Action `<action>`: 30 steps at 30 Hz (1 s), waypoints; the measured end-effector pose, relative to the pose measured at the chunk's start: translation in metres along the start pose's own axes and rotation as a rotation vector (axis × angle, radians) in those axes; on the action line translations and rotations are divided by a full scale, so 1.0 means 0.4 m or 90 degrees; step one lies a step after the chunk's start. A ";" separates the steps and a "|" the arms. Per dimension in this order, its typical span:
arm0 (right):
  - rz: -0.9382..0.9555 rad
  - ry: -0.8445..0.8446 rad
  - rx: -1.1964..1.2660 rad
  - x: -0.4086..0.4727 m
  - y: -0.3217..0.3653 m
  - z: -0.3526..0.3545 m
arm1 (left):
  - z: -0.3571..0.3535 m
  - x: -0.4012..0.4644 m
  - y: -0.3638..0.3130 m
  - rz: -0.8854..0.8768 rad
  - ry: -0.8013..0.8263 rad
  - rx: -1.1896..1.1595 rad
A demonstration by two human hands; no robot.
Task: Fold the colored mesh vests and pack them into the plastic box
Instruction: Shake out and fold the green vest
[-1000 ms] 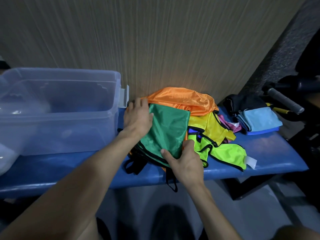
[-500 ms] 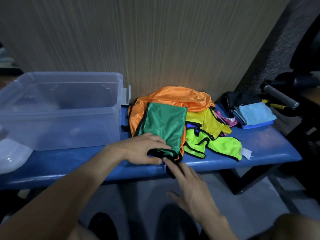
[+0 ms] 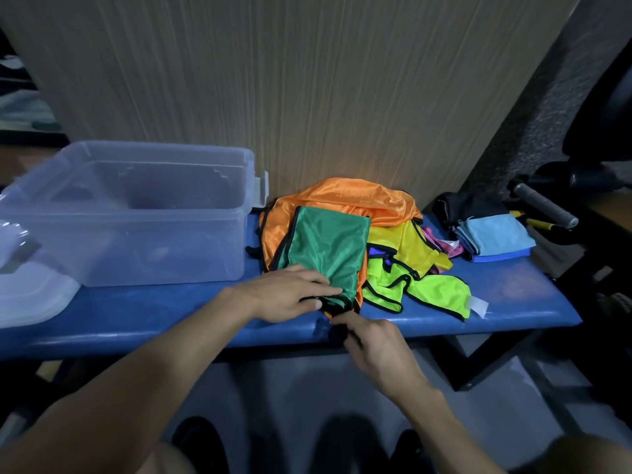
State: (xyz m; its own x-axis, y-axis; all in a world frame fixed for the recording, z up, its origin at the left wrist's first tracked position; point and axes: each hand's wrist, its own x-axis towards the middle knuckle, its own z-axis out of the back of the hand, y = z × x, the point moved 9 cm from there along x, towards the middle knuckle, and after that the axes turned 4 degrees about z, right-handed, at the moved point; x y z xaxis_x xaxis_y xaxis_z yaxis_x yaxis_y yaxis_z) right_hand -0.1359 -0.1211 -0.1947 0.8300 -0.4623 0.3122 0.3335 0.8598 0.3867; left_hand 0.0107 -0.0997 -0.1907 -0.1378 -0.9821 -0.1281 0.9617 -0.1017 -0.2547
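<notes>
Folded green vest (image 3: 326, 253) atop orange vest (image 3: 345, 200) (black-trimmed), clear plastic box (image 3: 136, 248) left, open

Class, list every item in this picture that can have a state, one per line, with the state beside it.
plastic box: lid off, no vest inside yet
lid: off, lying left of the box
green vest: folded, on top of the pile
orange vest: crumpled, unfolded
neon yellow vest: unfolded
left hand: holding the green vest's near end
right hand: gripping a black strap
blue cloth: folded
</notes>
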 end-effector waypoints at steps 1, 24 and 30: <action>-0.002 -0.009 0.027 -0.002 -0.001 0.004 | -0.001 -0.001 -0.004 0.005 0.005 0.009; -0.294 0.006 0.075 0.207 -0.177 0.029 | 0.029 0.040 0.003 0.030 -0.176 0.001; -0.107 -0.004 0.180 0.204 -0.134 0.046 | 0.040 0.057 0.011 0.054 -0.158 -0.026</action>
State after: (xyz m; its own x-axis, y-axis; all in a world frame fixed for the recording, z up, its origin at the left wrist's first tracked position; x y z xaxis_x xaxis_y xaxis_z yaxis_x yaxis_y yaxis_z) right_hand -0.0942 -0.2091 -0.1741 0.7709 -0.5947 0.2281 0.3280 0.6776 0.6582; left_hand 0.0156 -0.1252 -0.1793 0.0108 -0.9961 0.0875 0.9564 -0.0153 -0.2917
